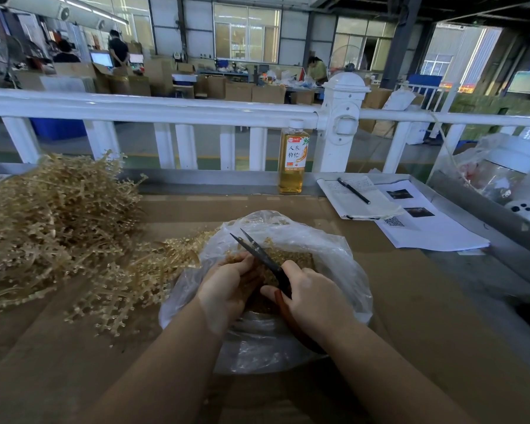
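Forearms in lower frame, both reaching into the plastic bag (325, 240) at the bench (426, 316) centre.

Right hand (314, 299): fingers wrapped round the reddish-brown handles of the scissors (259, 250). Blades parted, tips pointing away from me and slightly left, over the bag mouth.

Left hand (227, 284): fingers curled in, gripping a sprig piece (259, 270) just beside the base of the blades. The piece is mostly hidden by my fingers.

Bag lies open on the brown cardboard that covers the bench. Golden cut bits show through inside it, under both hands.

Sprig pile (52, 218): big beige-gold heap at far left on the bench, with loose strands trailing up to the bag's left edge.

Behind: drink bottle (292, 157) upright at the bench's back edge, against the white railing (166, 107). To its right, a notebook (364, 206) with a pen (354, 191) lying across it, overlapping printed sheets (432, 234).
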Tool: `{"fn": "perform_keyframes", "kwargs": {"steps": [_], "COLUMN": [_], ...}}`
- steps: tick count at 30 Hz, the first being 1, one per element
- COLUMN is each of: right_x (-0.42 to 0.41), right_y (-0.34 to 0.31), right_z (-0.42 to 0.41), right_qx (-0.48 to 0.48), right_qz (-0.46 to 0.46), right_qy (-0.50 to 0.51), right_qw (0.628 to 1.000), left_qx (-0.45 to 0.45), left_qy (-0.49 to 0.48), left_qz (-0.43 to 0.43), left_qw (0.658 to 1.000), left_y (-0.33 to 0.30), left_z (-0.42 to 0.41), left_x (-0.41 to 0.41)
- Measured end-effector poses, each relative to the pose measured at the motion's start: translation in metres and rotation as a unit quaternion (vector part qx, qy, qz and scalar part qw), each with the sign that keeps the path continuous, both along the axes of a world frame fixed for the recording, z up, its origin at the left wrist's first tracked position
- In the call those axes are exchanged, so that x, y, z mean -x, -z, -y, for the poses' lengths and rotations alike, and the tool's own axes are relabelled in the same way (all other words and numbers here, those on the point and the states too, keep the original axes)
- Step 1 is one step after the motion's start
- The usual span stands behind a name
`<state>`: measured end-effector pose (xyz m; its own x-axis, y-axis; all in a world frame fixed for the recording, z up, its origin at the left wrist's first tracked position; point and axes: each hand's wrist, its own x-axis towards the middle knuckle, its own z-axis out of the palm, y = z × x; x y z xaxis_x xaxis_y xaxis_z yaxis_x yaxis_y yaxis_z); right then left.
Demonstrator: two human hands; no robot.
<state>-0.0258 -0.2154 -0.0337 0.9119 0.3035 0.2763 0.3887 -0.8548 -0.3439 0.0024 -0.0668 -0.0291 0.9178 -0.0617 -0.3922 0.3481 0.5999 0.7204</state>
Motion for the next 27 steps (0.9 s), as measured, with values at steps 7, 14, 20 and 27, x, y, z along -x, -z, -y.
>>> {"fn": "perform_keyframes", "kwargs": {"steps": [7,14,20,27], "right_x": [0.0000,0.0002,-0.0002,0.0016], "right_y": [-0.0013,-0.0040,-0.0060,-0.0061], "right_z": [-0.0008,-0.0016,-0.0031,-0.0014], "right_qx": [-0.005,-0.005,0.006,0.006], "right_qz": [-0.005,-0.009,-0.005,-0.009], "right_qy": [-0.002,-0.005,-0.005,-0.011], "right_qw": [1.000,1.000,1.000,1.000], "left_qx": [-0.003,0.005,-0.016,-0.018], "left_qy": [0.013,0.010,0.002,-0.018], "left_qz": [0.007,-0.003,-0.007,-0.010], "left_qw": [1.000,1.000,1.000,1.000], "left_y": [0.0001,-0.0016,0.0011,0.0010], "left_z": [-0.0003,-0.0014,-0.0011,0.0003], "left_x": [-0.0001,0.0007,-0.0007,-0.0006]}}
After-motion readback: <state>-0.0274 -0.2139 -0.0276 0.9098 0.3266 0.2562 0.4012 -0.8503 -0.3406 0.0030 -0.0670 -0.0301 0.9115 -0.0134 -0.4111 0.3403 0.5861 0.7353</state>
